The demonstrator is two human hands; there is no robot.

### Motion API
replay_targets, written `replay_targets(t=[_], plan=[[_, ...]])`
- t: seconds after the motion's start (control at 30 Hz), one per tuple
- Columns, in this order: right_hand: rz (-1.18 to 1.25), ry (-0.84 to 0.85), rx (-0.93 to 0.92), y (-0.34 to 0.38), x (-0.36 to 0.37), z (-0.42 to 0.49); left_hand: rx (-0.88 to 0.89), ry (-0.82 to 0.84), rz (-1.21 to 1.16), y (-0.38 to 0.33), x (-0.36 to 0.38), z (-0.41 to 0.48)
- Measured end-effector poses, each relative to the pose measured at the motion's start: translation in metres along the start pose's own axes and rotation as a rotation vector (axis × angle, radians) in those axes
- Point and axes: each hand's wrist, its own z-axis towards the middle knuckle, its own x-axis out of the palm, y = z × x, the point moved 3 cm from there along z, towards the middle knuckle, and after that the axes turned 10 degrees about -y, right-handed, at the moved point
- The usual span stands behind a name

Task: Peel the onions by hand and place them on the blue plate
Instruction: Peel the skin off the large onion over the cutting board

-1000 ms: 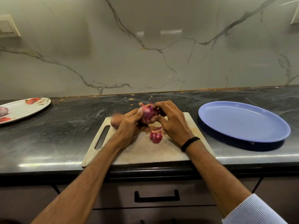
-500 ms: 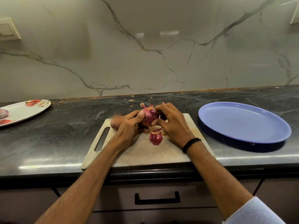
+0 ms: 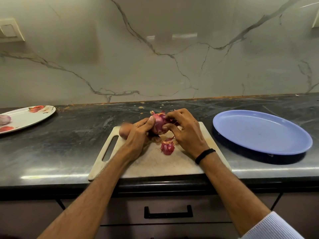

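Note:
A red onion point(image 3: 158, 124) is held just above the far part of the white cutting board point(image 3: 155, 163). My left hand point(image 3: 138, 135) grips its left side, thumb on top. My right hand point(image 3: 185, 133) pinches the papery skin at the onion's top right. A torn piece of red onion peel point(image 3: 167, 147) lies on the board below my hands. The blue plate point(image 3: 262, 131) sits to the right with nothing on it. Another onion point(image 3: 4, 119) lies on a white flowered plate point(image 3: 32, 116) at the far left.
A pale brownish rounded object point(image 3: 125, 131) sits on the board behind my left hand. The dark counter runs along a marble wall. A drawer with a black handle point(image 3: 168, 212) is below the counter's front edge.
Both hands have lifted the onion slightly and turned it. My right fingers have shifted to the skin at the top of the onion.

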Motion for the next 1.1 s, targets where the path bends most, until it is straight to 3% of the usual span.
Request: replay_targets(t=[0.47, 0.73, 1.1], plan=[[-0.032, 0.091, 0.053, -0.005, 0.002, -0.003, -0.015, 0.024, 0.068, 0.0, 0.0, -0.001], [0.107, 0.024, 0.182, -0.005, 0.001, 0.0, 0.035, -0.045, -0.01, -0.002, -0.003, 0.001], [0.031, 0.081, -0.033, 0.007, 0.006, -0.002, 0.055, -0.111, 0.041, -0.005, -0.002, 0.001]])
